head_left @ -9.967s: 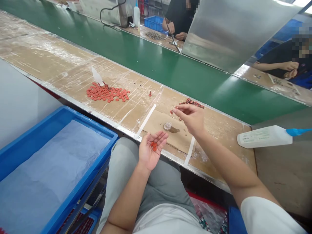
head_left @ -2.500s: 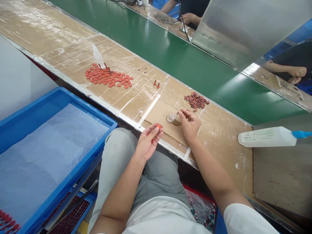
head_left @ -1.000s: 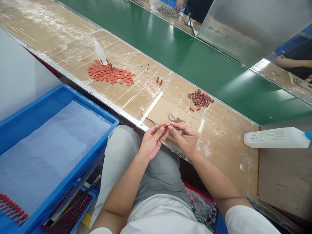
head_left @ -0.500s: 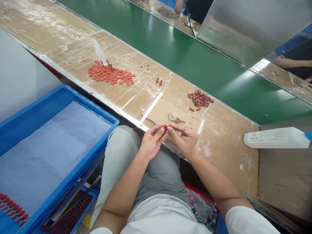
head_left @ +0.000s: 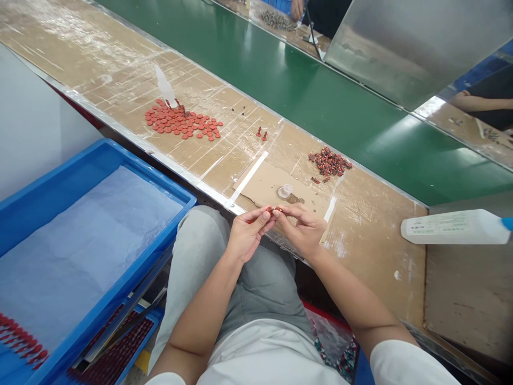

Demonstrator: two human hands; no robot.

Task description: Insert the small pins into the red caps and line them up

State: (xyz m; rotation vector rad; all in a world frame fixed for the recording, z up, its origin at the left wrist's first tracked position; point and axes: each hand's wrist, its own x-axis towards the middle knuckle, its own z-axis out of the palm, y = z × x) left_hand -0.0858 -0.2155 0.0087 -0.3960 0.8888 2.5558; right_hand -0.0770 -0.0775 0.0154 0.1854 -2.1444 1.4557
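At the table's near edge, my left hand (head_left: 249, 235) pinches a small red piece (head_left: 270, 210), mostly hidden by the fingers. My right hand (head_left: 303, 229) is closed on a small red-and-dark figure (head_left: 278, 209), its fingertips meeting those of the left. Whether the two pieces touch I cannot tell. Just beyond the hands, a small clear cup (head_left: 285, 191) stands on a cardboard sheet (head_left: 256, 179) beside a wet stain. Farther off lie a pile of red-and-black figures (head_left: 329, 162), two figures on red bases (head_left: 262, 133) and many red discs (head_left: 180, 122).
A blue tray (head_left: 108, 147) lined with pale sheet holds rows of red pieces at lower left. On the right lies a white bottle (head_left: 452, 226) with a blue cap. A green belt (head_left: 320, 88) runs behind the table; co-workers' arms show across it.
Both hands stay at nearly the same spot, with only a slight shift of the fingers around the small red pieces. A co-worker's hand across the belt has moved slightly.
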